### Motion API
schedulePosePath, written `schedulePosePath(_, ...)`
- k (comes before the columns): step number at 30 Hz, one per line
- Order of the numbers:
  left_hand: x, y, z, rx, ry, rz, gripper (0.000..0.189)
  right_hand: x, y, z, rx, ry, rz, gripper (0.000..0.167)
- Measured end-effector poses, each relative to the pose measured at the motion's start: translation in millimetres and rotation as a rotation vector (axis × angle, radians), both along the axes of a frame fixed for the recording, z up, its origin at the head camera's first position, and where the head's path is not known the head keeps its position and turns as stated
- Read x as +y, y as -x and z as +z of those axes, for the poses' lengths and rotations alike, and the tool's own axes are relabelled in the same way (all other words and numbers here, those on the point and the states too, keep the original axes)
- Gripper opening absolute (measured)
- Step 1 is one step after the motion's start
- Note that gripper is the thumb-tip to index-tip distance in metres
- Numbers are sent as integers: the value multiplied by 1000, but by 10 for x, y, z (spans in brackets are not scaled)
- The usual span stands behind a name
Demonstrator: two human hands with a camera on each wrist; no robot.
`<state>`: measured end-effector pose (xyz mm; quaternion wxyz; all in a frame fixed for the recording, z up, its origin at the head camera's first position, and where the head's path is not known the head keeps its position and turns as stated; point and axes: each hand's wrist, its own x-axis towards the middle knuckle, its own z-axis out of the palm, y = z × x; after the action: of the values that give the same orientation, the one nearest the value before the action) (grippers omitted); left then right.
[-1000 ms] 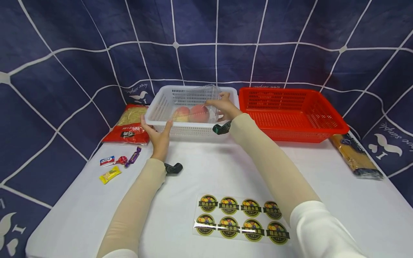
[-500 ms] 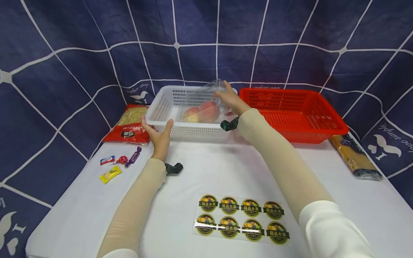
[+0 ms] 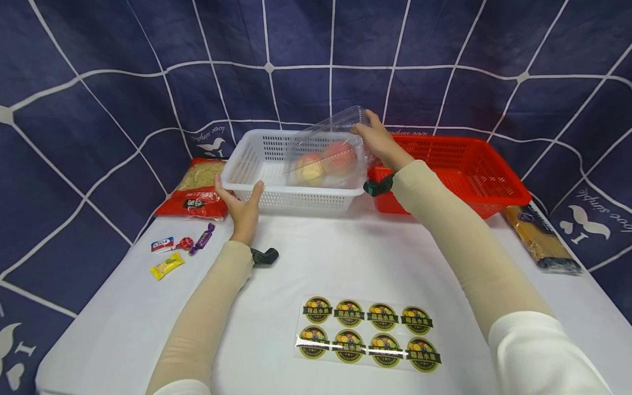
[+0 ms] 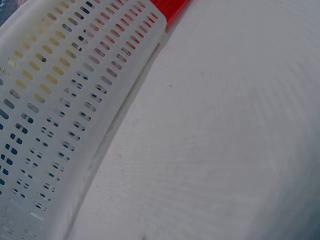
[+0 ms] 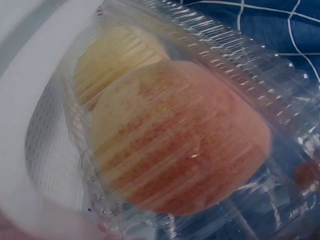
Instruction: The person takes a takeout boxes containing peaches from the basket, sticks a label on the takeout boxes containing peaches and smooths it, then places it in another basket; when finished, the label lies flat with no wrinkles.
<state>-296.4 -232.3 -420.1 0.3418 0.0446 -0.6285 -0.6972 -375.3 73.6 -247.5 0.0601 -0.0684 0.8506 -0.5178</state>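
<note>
My right hand (image 3: 382, 144) grips the right end of a clear plastic clamshell box (image 3: 323, 125), which is tilted with that end raised over the right part of the white basket (image 3: 296, 193). Two peaches (image 3: 339, 157) show through its ribbed plastic; in the right wrist view the redder peach (image 5: 180, 140) lies in front of a yellower one (image 5: 120, 55). At the basket's front left corner, my left hand (image 3: 243, 216) holds the rim, thumb at the front and a finger at the left side. In the left wrist view only the slotted basket wall (image 4: 65, 105) shows, no fingers.
A red basket (image 3: 459, 206) stands right of the white one, partly behind my right arm. Left lie a red food bag (image 3: 192, 203), wrapped candies (image 3: 202, 238) and a lollipop (image 3: 185, 243). A sticker sheet (image 3: 367, 332) lies in front, a brown packet (image 3: 543, 238) far right.
My right hand has moved right and upward with the box, tilting it more, and the peaches have moved right with it. The left hand has stayed at the basket corner.
</note>
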Motion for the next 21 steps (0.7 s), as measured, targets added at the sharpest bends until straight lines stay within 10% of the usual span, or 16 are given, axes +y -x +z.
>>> schedulePosePath(21, 5, -38, 25, -40, 25, -2, 106, 685, -384, -253, -60, 441, 24, 79)
